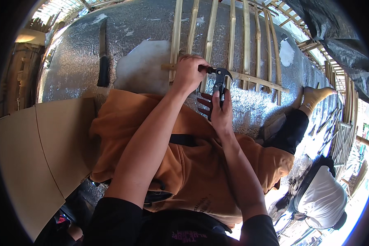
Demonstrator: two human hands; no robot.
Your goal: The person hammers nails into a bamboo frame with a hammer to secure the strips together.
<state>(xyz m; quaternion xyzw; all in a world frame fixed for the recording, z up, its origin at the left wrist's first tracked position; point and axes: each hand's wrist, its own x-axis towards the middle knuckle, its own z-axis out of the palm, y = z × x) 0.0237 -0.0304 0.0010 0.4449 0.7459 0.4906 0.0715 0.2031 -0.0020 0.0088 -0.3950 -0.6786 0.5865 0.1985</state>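
Observation:
A black multi-tool hammer (219,76) with a claw on its head is held between my two hands, above the lower end of a bamboo slat frame (246,77). My left hand (188,73) is closed round the left end of the hammer head, where a dark piece shows past the fingers. Below it, my right hand (220,112) grips the handle between thumb and fingers, with some fingers stretched out to the left. The frame has several upright slats and a crosspiece, which passes behind my left hand.
Silver foil sheeting (78,61) lies under the frame. At the left are a long knife (103,65) with a black handle and a cardboard panel (45,151). Brown cloth (184,164) covers my lap. A bare foot (315,97) and a white cloth shape (322,199) are at the right.

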